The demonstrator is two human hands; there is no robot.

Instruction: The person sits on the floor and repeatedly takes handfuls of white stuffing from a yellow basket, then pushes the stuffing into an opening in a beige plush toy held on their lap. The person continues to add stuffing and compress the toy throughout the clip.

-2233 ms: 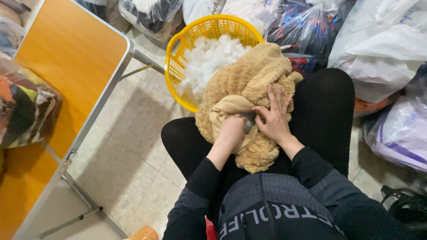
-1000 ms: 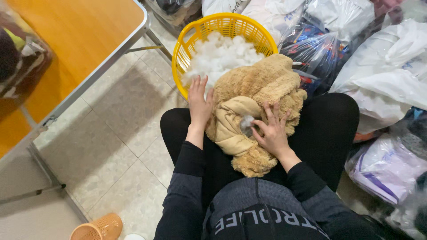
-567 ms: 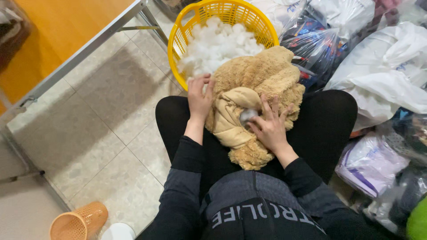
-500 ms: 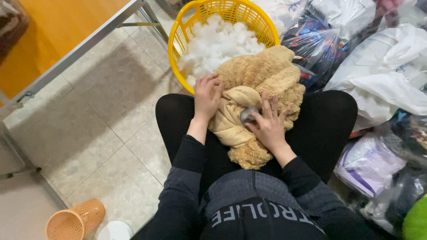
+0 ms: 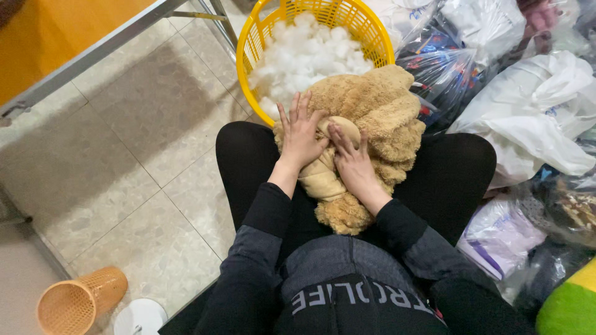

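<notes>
Both hands (image 5: 329, 149) now flat, fingers spread, on tan plush toy (image 5: 379, 118)

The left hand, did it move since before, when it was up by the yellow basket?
Yes. The left hand has come down off the rim of the yellow basket and onto the tan plush toy, next to the right hand.

Plush toy skin (image 5: 379, 111): tan/golden-brown fuzzy, w/ smoother pale beige patch under the hands. Basket (image 5: 261, 37): bright yellow plastic lattice, stuffing (image 5: 310, 56) inside white. Trousers (image 5: 248, 161) black; sleeves (image 5: 248, 248) black & dark grey. Small basket (image 5: 77, 304) orange. Tabletop (image 5: 56, 31) orange, grey frame. Floor tiles (image 5: 124, 155) beige-grey speckled. Bags (image 5: 534, 118) white/clear; cushion (image 5: 571, 307) green & yellow.
</notes>
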